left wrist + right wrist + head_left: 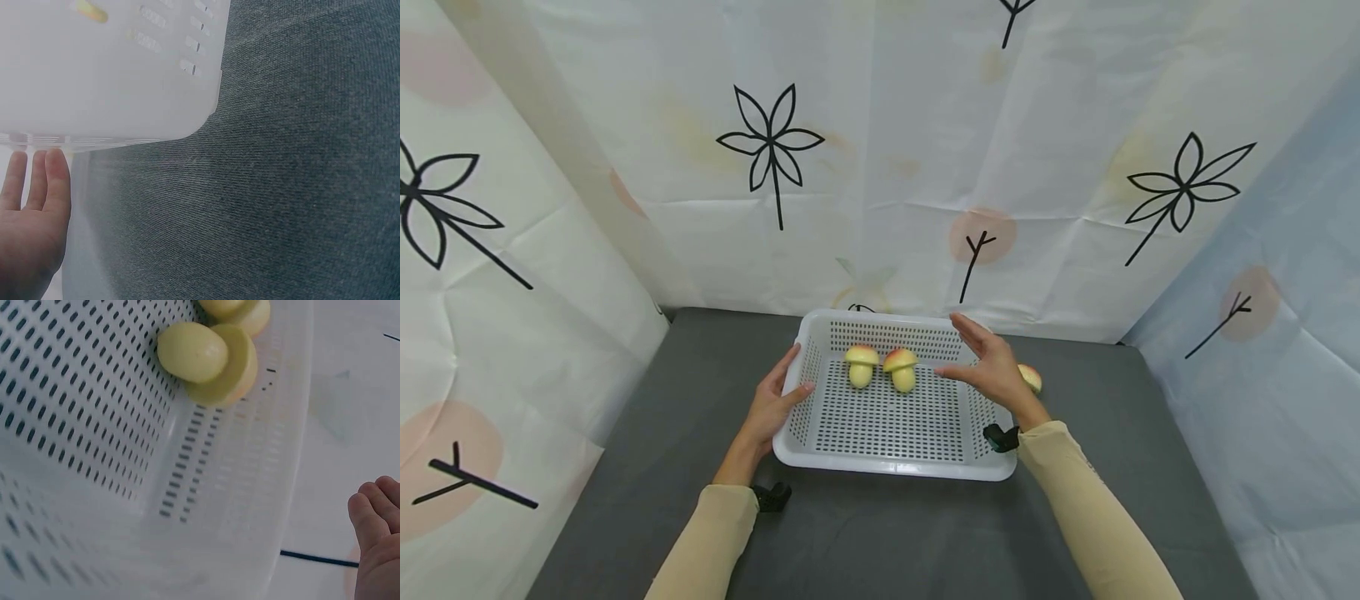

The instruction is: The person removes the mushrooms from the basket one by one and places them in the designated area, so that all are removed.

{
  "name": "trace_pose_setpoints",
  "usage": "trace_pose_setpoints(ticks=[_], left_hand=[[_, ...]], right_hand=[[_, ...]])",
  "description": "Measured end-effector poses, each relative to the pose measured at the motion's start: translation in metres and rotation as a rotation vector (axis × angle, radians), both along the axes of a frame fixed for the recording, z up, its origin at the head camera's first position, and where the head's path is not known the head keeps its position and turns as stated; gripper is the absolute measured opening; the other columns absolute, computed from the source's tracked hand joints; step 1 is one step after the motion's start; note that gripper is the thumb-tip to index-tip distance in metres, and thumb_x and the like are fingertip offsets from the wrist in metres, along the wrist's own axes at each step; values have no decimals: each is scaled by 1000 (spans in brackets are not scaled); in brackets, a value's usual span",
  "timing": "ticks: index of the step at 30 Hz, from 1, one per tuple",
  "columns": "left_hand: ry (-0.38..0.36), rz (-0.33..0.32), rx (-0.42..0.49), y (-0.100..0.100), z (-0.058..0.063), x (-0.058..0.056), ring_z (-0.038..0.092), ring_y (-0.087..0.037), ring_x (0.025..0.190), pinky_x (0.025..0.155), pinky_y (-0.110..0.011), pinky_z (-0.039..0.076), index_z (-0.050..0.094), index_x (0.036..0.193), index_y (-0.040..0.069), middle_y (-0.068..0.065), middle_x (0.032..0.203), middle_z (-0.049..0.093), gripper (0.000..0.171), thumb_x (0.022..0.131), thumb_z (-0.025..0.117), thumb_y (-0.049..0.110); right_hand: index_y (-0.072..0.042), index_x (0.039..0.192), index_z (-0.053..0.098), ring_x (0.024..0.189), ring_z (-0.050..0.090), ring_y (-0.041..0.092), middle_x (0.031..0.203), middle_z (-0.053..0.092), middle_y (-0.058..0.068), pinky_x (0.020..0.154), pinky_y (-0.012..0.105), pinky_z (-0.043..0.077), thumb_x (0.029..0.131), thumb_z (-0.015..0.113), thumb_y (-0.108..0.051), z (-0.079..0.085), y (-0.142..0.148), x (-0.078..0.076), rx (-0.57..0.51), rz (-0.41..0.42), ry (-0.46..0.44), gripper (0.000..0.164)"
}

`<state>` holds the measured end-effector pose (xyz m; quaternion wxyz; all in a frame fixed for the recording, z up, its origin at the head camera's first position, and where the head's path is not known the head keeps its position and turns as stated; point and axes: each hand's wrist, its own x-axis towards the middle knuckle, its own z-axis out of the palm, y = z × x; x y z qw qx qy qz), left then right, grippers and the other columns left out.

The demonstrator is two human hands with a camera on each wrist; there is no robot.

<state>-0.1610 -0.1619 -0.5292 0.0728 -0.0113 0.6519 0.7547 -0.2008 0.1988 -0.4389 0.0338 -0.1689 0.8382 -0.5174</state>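
Note:
A white perforated plastic basket (895, 468) stands on the dark grey surface. Inside lie two toy mushrooms, a left one (861, 367) and a right one (901, 370), with pale yellow stems and yellow caps tinged red. My left hand (769, 408) holds the basket's left side, thumb over the rim and fingers along the outer wall; the left wrist view shows those fingers nearly straight. Over the basket's right side, my right hand (996, 371) is spread, thumb apart from the fingers, with nothing in it. Another mushroom (1031, 377) lies outside the basket, partly hidden behind that hand.
The grey tabletop (1120, 467) extends around the basket. A white patterned cloth (887, 167) hangs behind it, and more cloth closes off the left and right sides. Black straps with small devices (1000, 437) sit at both wrists.

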Motion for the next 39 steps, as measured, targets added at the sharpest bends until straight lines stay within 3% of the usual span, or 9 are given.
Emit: trace_pose_setpoints(ticks=[3,13,25,39], left_hand=[[4,-1,-6,0,-1,0,47,-45,135,97,-61,48,24,163,31,-8,163,32,78,100,63,5],[-2,-3,12,1,-1,-1,46,-46,136,98,-62,47,25,163,31,-7,164,31,78,100,63,3],[-11,2,4,0,1,-1,49,-43,134,97,-59,49,26,162,34,-5,162,34,79,99,64,5],[-3,3,-9,0,-2,-1,51,-43,133,94,-54,53,25,163,32,-9,162,35,79,100,62,2]], right_hand=[[-10,159,35,150,29,29,164,31,8,114,54,34,82,87,-18,-7,-9,-3,-13,24,-26,93],[-4,158,34,149,30,31,162,32,14,116,49,32,82,87,-12,-33,-33,-18,-34,64,-101,93],[-7,157,39,149,31,31,161,36,10,118,47,29,81,87,-11,-56,-52,-29,78,61,-167,90],[-11,157,40,147,35,33,159,41,9,117,51,30,77,91,-19,-60,-64,-29,226,68,-143,94]])
